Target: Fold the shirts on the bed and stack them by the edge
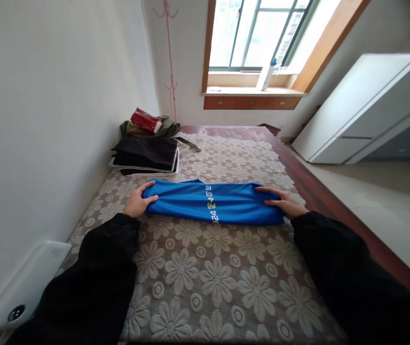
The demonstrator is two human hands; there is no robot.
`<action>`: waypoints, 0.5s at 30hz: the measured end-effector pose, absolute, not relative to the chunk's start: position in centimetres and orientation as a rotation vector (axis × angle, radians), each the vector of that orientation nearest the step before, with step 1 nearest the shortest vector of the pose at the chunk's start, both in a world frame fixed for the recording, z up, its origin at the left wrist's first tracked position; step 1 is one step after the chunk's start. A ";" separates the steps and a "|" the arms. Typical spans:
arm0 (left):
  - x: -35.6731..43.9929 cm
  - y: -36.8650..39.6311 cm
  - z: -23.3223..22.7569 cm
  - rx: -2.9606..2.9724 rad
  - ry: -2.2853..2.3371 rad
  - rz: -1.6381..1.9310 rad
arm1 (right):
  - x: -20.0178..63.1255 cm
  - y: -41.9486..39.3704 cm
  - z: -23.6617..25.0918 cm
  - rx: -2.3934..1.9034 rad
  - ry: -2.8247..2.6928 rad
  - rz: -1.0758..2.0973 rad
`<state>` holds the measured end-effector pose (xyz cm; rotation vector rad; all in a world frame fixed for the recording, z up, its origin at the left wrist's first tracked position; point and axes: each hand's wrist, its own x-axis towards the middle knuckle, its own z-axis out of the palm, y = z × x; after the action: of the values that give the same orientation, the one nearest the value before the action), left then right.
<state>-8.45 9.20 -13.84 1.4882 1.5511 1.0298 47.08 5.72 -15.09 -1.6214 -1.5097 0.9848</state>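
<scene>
White walls close in a small room, with a wood-framed window at the far end and a bed covered by a beige lace spread with a daisy pattern filling the middle of the view. At the bed's near left corner lies a white plastic device with a dark round lens. Along the left edge, towards the far corner, sits a stack of folded black garments, with an olive-green cloth behind it and a red and white packet on top of that cloth. A pink coat stand rises against the far wall. The left hand, in a black sleeve, grips the left end of a folded bright blue shirt with yellow and white print; its fingers curl round the fabric, thumb on top. The shirt lies as a long narrow band across the middle of the bed, parallel to the near edge. The right hand rests on the shirt's right end, fingers stretched out flat and pressing the cloth, not clenched. Beyond the bed's right edge stands a white cabinet on the pale floor.
</scene>
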 end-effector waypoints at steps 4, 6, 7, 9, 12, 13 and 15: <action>-8.8 8.6 -14.6 1.515 1.622 1.015 | 48.1 5.2 -17.0 -1.682 -1.431 0.909; -8.9 8.4 -14.9 1.555 1.639 1.031 | 48.5 5.1 -17.8 -1.635 -1.416 0.923; -8.9 8.4 -14.9 1.570 1.630 1.050 | 48.8 5.1 -18.1 -1.613 -1.422 0.940; -8.9 8.4 -14.8 1.539 1.568 1.085 | 49.2 5.1 -18.3 -1.591 -1.460 0.976; -9.0 8.7 -14.6 1.327 1.425 1.093 | 50.0 5.0 -18.0 -1.575 -1.534 1.050; -9.0 8.8 -14.7 1.270 1.400 1.100 | 50.2 4.9 -17.9 -1.572 -1.556 1.060; -9.1 8.8 -14.8 1.249 1.387 1.102 | 50.4 4.8 -17.7 -1.580 -1.589 1.040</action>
<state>-9.07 8.78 -14.84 1.2486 1.3866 1.1021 50.44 4.76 -17.75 -1.5799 -1.5890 1.0402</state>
